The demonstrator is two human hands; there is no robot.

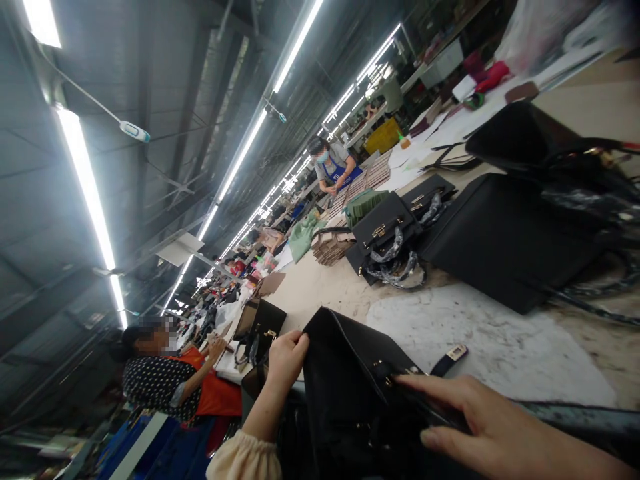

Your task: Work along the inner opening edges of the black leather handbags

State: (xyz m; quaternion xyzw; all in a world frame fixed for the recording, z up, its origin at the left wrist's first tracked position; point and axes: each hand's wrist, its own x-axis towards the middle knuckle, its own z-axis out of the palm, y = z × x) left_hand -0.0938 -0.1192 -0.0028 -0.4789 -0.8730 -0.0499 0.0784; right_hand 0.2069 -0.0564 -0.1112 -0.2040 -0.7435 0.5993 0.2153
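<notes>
A black handbag with gold-coloured fittings tilts at the near edge of the worktable. My left hand is closed on its upper left corner, thumb and fingers pinching the edge. On the bag's right side, my right hand reaches across, its forefinger along the top by the metal fittings and its thumb lower down, with dark bag material between them. A black strap tab with a gold-coloured buckle end sticks out beyond the right hand. The bag's lower part is in shadow.
More black handbags with wrapped handles lie on the table to the right. Brown stacked pieces and a green bundle sit further back. A co-worker in an orange apron works at left; another person stands beyond.
</notes>
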